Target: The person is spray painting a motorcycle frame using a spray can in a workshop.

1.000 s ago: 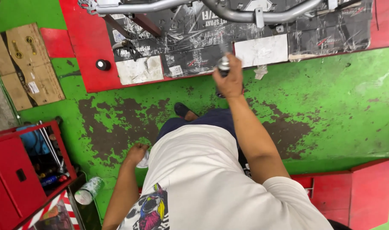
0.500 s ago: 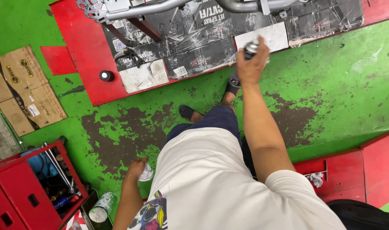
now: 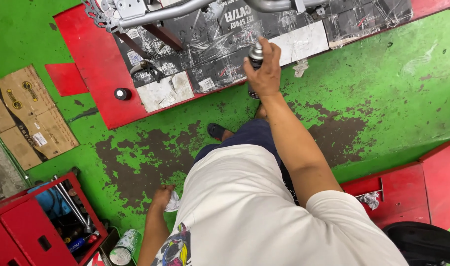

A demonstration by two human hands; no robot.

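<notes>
My right hand [image 3: 264, 74] is stretched forward and grips a spray can [image 3: 255, 53] with a silver top, held over the edge of a red platform [image 3: 94, 69] covered with dark plastic-wrapped sheets [image 3: 205, 44]. Grey metal tubes [image 3: 161, 15] of a frame stand on that platform just beyond the can. My left hand [image 3: 162, 198] hangs low at my side and clutches a crumpled white rag [image 3: 173, 202]. My legs and a dark sandal [image 3: 216, 131] show below on the green floor.
A red tool cabinet [image 3: 33, 221] with an open drawer of tools stands at lower left, a can [image 3: 122, 246] beside it. Flattened cardboard [image 3: 28, 116] lies at left. A black cap [image 3: 121, 93] sits on the platform. Red ramps [image 3: 417, 187] lie at right.
My right hand with the spray can has shifted left and nearer along the platform's edge. The view has swung, and my left hand stays at my side with the rag.
</notes>
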